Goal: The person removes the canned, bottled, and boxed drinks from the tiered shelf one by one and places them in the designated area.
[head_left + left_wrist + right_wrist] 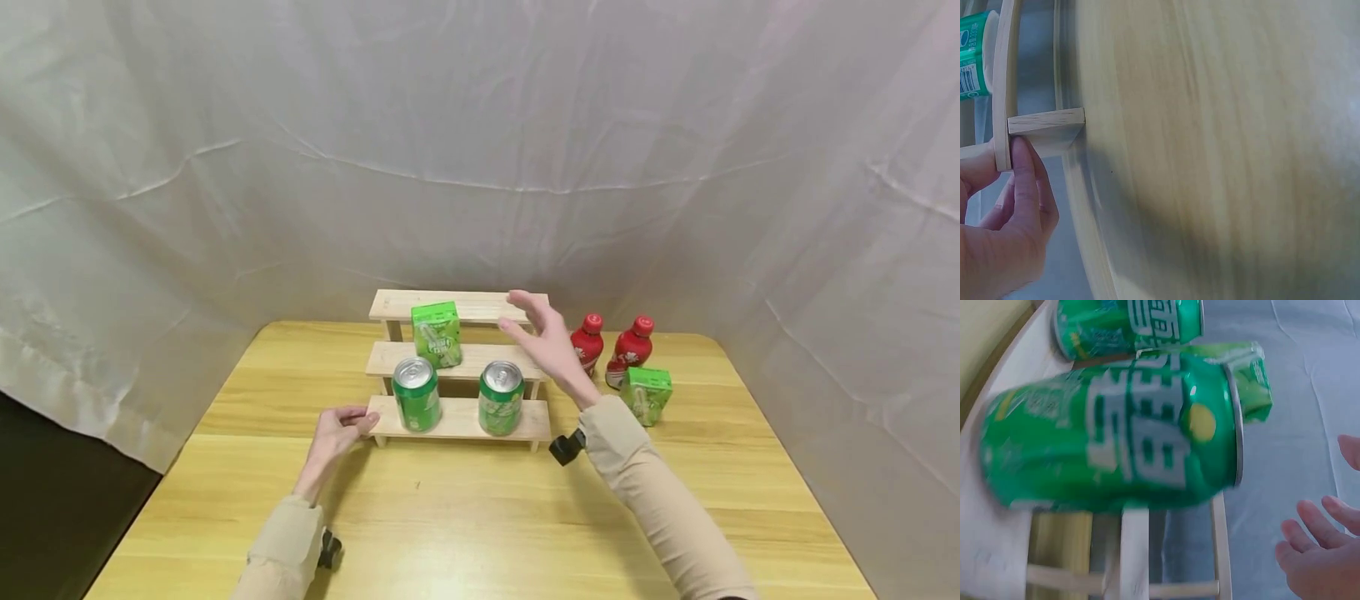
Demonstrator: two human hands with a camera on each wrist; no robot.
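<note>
A three-step wooden display rack stands on the table. My left hand pinches the left end of its lowest step; in the left wrist view the thumb lies on top and the fingers underneath. My right hand is in the air over the rack's right side, fingers spread and nothing in them. Two green drink cans, a left can and a right can, stand upright on the lowest step. On the middle step, toward the left, sits a green juice carton.
Right of the rack stand two red bottles, a nearer-to-rack bottle partly behind my right hand and another bottle. A second green carton stands in front of them, partly hidden by my sleeve. Pale curtains enclose the table.
</note>
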